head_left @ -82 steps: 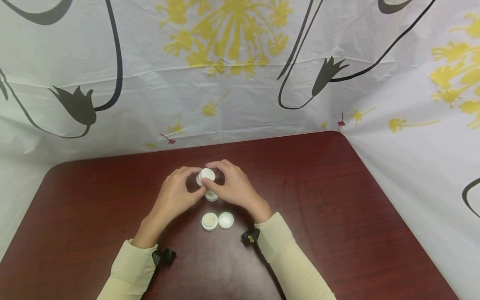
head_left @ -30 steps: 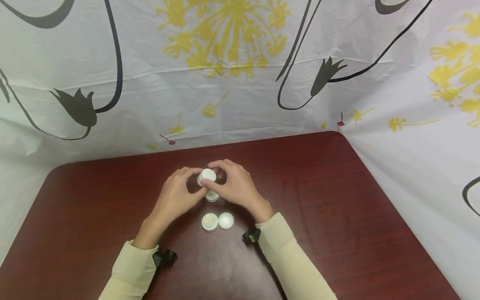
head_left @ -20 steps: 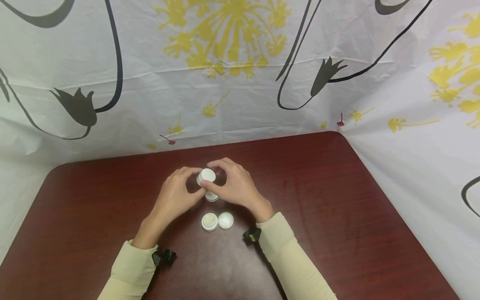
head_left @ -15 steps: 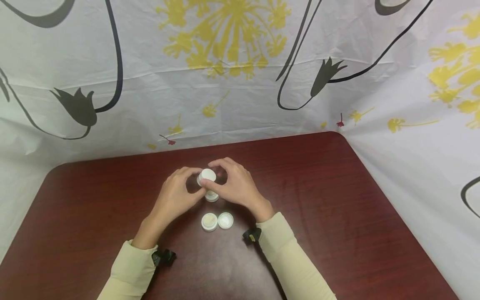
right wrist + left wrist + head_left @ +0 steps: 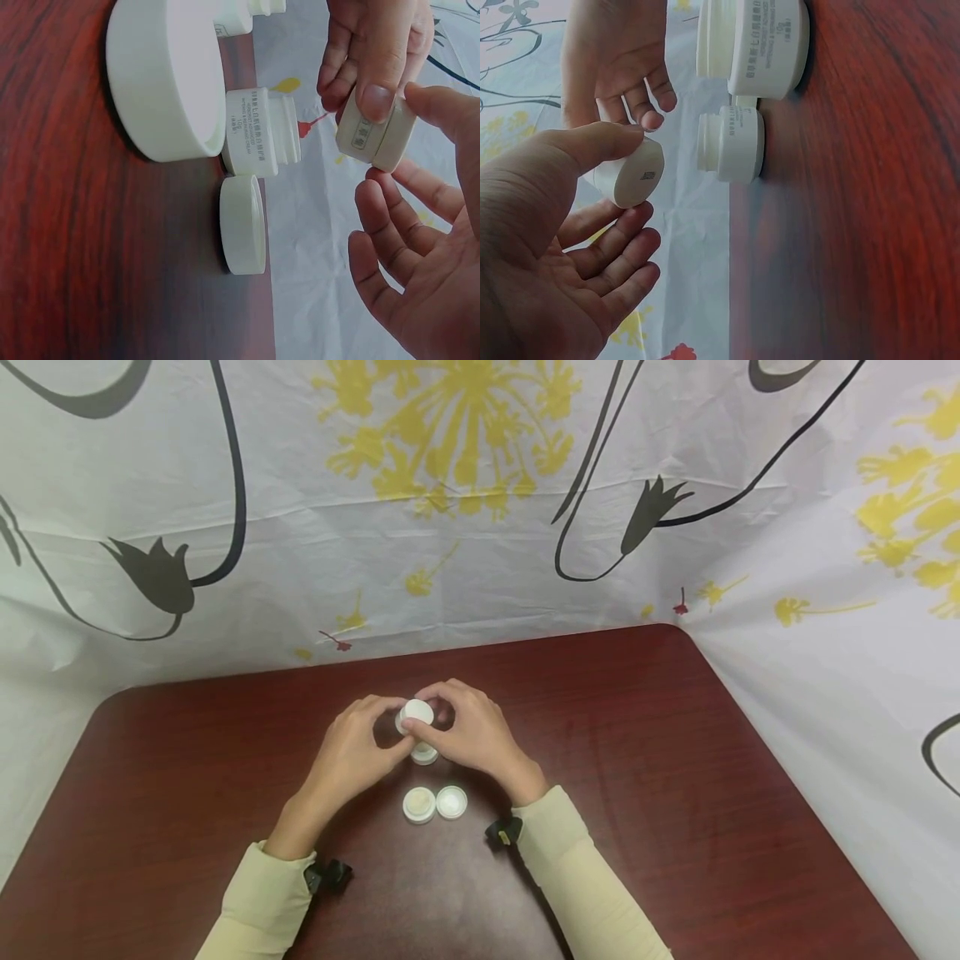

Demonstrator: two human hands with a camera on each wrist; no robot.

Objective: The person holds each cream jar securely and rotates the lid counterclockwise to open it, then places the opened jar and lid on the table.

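Observation:
Both hands meet at a small white cream jar [image 5: 417, 712], held up off the table with its lid [image 5: 395, 139] on. My left hand [image 5: 352, 739] pinches the jar's body between thumb and fingers; its flat bottom [image 5: 640, 176] shows in the left wrist view. From the other side, my right hand [image 5: 472, 731] grips the lid between thumb and fingertips. Just below the hands, partly hidden, stands an open white jar [image 5: 424, 756]. Nearer the body is another open jar [image 5: 419, 805] with pale contents, and beside it lies an upturned white lid [image 5: 452, 802].
The dark red table [image 5: 637, 777] carries these things. In the right wrist view, a lid [image 5: 241, 225] lies beside a printed jar [image 5: 251, 139]. A patterned white sheet [image 5: 480, 568] hangs behind the table and along its right side.
My right fingers shift slightly on the lid. The jar stays raised between both hands, and the open jars and loose lid keep their places.

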